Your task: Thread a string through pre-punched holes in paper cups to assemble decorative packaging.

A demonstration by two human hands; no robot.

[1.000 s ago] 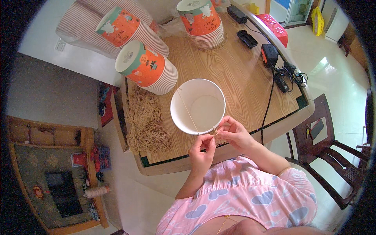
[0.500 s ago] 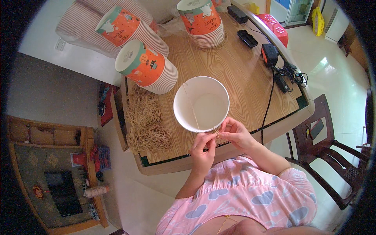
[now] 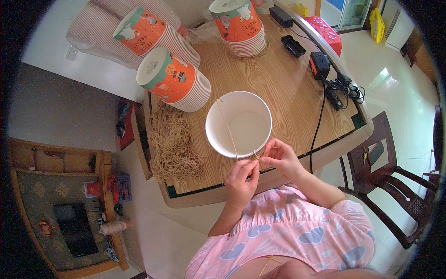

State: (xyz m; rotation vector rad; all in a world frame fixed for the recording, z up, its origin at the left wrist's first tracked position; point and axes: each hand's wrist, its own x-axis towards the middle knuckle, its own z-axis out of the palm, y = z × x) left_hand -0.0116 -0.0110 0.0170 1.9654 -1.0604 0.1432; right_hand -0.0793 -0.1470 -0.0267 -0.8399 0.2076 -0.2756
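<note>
A white paper bucket [image 3: 251,123] stands upright near the table's front edge, its open mouth facing me. A thin tan string [image 3: 228,122] runs across its mouth from the far left rim to the near rim. Just outside the near rim, my left hand [image 3: 242,176] pinches the string's end. My right hand [image 3: 281,159] pinches the string too, its fingertips close against the left ones. Whatever knot or loop lies between the fingertips is mostly hidden. Left of the bucket lies a loose heap of tan strings [image 3: 175,144].
Nested stacks of orange patterned paper buckets [image 3: 179,79] stand at the left and another stack [image 3: 239,28] at the back. Black adapters with cables [image 3: 319,65] lie along the table's right side, one cable hanging over the front edge. A dark wooden chair [image 3: 385,172] stands at right.
My fingers have shifted slightly at the near rim, with both hands still pinching the string. The bucket has hardly moved.
</note>
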